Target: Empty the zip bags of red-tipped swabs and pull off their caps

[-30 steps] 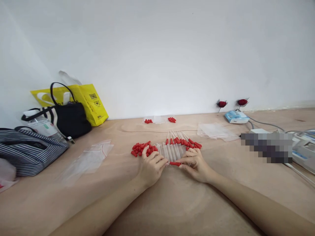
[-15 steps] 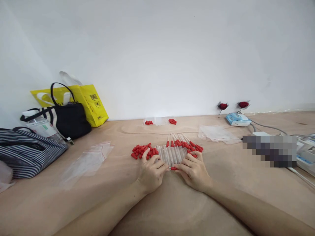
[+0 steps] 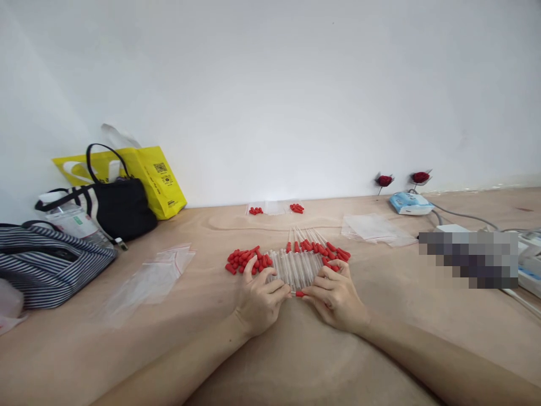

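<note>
My left hand and my right hand meet at the near end of a row of clear glass tubes lying on the wooden table. Both hands have fingers curled in a pinch. Between them shows a small red rubber cap; what the left fingers grip is hidden, likely a tube. A pile of loose red caps lies just beyond my left hand. Capped tubes with red ends fan out beyond my right hand.
Clear plastic bags lie at left, more bags at right. A striped bag, black bag and yellow bag stand far left. A blue device with cables sits at right. Small bags of caps rest by the wall.
My hands have closed in on each other, so less of the red cap shows between them. The view has shifted slightly.
</note>
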The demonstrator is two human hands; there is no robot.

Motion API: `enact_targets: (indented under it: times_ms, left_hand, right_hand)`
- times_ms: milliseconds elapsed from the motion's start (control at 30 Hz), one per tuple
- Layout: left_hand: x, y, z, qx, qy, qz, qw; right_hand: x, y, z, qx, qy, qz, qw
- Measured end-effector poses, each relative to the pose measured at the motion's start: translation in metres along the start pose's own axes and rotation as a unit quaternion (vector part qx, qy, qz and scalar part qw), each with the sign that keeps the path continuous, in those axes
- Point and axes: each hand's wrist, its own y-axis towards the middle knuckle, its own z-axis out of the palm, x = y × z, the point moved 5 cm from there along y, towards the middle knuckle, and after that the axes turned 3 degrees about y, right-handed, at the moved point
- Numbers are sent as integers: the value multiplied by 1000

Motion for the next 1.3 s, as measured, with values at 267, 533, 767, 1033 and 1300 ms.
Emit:
enact_targets:
  times_ms: [267,533,767,1033,1300]
  left_hand:
    - [-1,0,-1,-7,-3,10,1000]
    - [14,-7,-3,-15,-23,-47,999]
    - [43,-3,-1,23,-141,-193,971]
    - [76,33,29,251,-221,-397,855]
    - [75,51,55,331,-158,-406,837]
  right_hand:
    - [1,-2,0,14,21,-3,1000]
    - [-37,-7,-20,-43,-15,109,993]
    - [-105,-19,-30,-85,-112,276,951]
    - [-150,-34,-29,-25,-88,438,894]
    - [-150,-32,-22,31,-91,457,884]
